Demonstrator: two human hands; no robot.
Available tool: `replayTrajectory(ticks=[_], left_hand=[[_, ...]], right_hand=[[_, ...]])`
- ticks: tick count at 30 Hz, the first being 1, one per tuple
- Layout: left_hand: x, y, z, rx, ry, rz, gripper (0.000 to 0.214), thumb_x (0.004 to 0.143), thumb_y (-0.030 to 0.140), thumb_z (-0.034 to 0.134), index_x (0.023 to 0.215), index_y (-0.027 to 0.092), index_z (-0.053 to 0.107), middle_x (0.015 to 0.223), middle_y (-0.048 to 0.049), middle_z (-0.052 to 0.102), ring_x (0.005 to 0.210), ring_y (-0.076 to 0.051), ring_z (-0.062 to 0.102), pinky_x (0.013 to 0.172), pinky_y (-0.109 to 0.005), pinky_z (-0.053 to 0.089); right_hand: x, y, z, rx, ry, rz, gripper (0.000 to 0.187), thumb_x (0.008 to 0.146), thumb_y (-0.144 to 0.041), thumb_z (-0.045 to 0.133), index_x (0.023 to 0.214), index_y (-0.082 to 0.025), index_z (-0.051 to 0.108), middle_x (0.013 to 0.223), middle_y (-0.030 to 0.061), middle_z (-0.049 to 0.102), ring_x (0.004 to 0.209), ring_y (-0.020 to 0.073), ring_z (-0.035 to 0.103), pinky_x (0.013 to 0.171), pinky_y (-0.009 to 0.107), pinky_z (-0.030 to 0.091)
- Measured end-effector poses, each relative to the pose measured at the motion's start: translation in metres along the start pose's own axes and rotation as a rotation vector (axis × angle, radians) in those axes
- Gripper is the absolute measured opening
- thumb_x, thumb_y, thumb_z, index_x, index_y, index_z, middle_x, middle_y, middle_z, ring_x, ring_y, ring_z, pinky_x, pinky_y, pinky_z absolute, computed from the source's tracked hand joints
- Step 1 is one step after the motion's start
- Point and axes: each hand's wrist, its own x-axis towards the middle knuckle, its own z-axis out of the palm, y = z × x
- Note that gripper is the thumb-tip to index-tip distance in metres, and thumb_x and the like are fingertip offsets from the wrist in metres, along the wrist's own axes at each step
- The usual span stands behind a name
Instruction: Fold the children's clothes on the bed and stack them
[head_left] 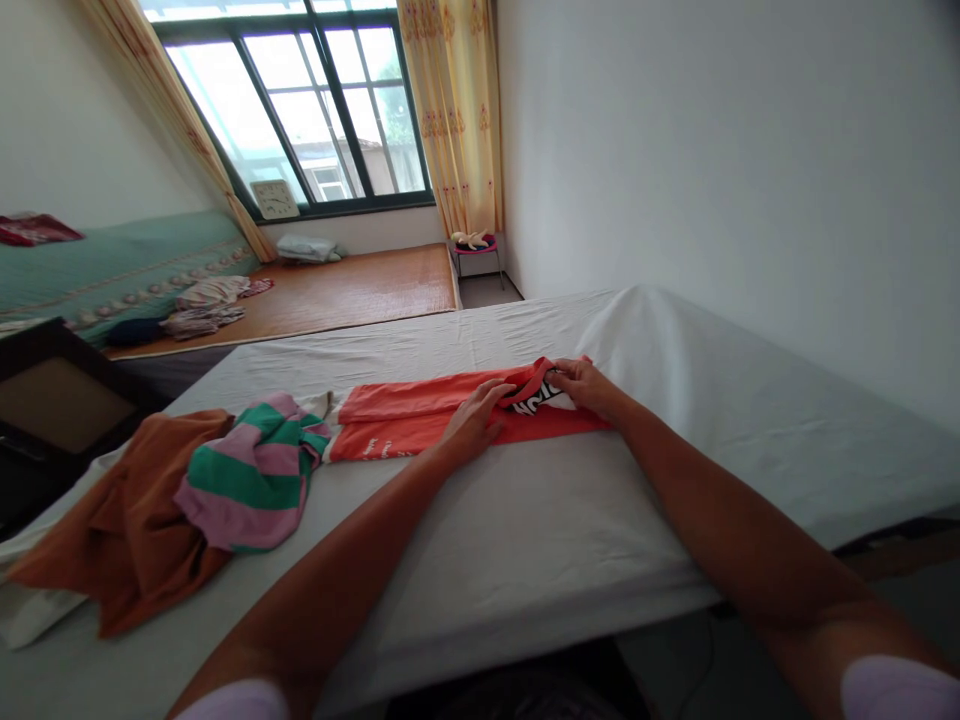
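Note:
A red-orange garment [420,412] with white and black lettering lies in a long folded strip on the white sheet. My left hand [477,422] rests on its middle, fingers stretched out and lying on the cloth. At its right end, my right hand [581,385] pinches a raised fold of the fabric near the black-and-white print. Left of the strip lie a crumpled pink-and-green striped garment [251,475] and a brown garment [154,510], the striped one partly over the brown.
The white sheet [525,560] covers a table-like surface beside a white wall [712,180]. Beyond stands a bed with a brown mat [360,285] and clothes [214,300]. A small stool [478,247] is by the curtain [457,120]. A dark chair-like object [56,420] stands left.

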Motion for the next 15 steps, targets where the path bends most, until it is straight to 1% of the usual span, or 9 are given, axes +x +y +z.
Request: replayTrajectory(ticks=[3,5,6,9,10,11,13,15], left_hand=[[0.003,-0.003,0.005,-0.054,0.102,-0.117,0.056,0.079,0.019,0.060,0.132,0.023,0.044,0.124,-0.0090,0.060,0.113,-0.023,0.057,0.098,-0.040,0.045],[0.005,-0.006,0.008,-0.088,0.158,-0.205,0.056,0.078,0.022,0.063,0.130,0.022,0.044,0.115,-0.0077,0.065,0.105,-0.023,0.061,0.091,-0.039,0.048],[0.006,-0.008,0.008,-0.110,0.168,-0.231,0.054,0.077,0.024,0.065,0.128,0.022,0.046,0.111,-0.0070,0.066,0.102,-0.022,0.062,0.089,-0.038,0.049],[0.009,-0.013,0.008,-0.233,0.166,-0.252,0.028,0.080,0.029,0.062,0.107,0.019,0.060,0.099,-0.0046,0.069,0.091,-0.020,0.064,0.083,-0.034,0.050],[0.010,-0.014,0.008,-0.295,0.178,-0.259,0.022,0.082,0.031,0.060,0.099,0.018,0.062,0.093,-0.0040,0.069,0.086,-0.018,0.064,0.080,-0.033,0.051],[0.011,-0.016,0.008,-0.360,0.198,-0.271,0.020,0.083,0.033,0.059,0.094,0.017,0.063,0.087,-0.0033,0.069,0.081,-0.017,0.064,0.077,-0.031,0.051],[0.013,-0.018,0.009,-0.475,0.249,-0.303,0.022,0.083,0.036,0.058,0.089,0.016,0.062,0.078,-0.0020,0.067,0.072,-0.015,0.061,0.071,-0.029,0.051],[0.012,-0.018,0.008,-0.501,0.272,-0.325,0.023,0.083,0.037,0.057,0.090,0.015,0.062,0.073,-0.0005,0.064,0.068,-0.013,0.059,0.066,-0.026,0.050]], right_hand=[[-0.003,-0.007,-0.001,0.124,-0.028,-0.075,0.040,0.080,-0.050,0.058,0.105,-0.018,0.063,0.085,0.0020,0.070,0.082,0.0208,0.065,0.073,0.033,0.052],[-0.004,-0.010,-0.001,0.139,-0.019,-0.096,0.040,0.078,-0.050,0.061,0.101,-0.018,0.065,0.081,0.0009,0.069,0.080,0.0196,0.064,0.072,0.031,0.052],[-0.004,-0.011,-0.001,0.137,-0.003,-0.095,0.040,0.077,-0.050,0.062,0.100,-0.018,0.066,0.080,0.0007,0.069,0.079,0.0194,0.064,0.071,0.030,0.051],[-0.002,-0.010,-0.003,0.146,0.053,-0.078,0.039,0.077,-0.051,0.062,0.097,-0.018,0.065,0.081,0.0013,0.069,0.081,0.0206,0.064,0.073,0.032,0.052],[-0.001,-0.009,-0.004,0.159,0.076,-0.074,0.038,0.077,-0.051,0.062,0.096,-0.018,0.065,0.082,0.0018,0.069,0.083,0.0215,0.064,0.075,0.033,0.053],[0.000,-0.007,-0.005,0.169,0.096,-0.068,0.038,0.077,-0.051,0.062,0.095,-0.018,0.065,0.083,0.0024,0.070,0.086,0.0227,0.064,0.078,0.035,0.053],[0.001,-0.001,-0.007,0.161,0.116,-0.043,0.038,0.077,-0.051,0.063,0.096,-0.018,0.065,0.083,0.0036,0.070,0.088,0.0250,0.065,0.079,0.038,0.053],[0.002,0.005,-0.009,0.110,0.084,-0.001,0.039,0.078,-0.050,0.062,0.100,-0.018,0.066,0.081,0.0047,0.071,0.087,0.0259,0.065,0.077,0.039,0.054]])
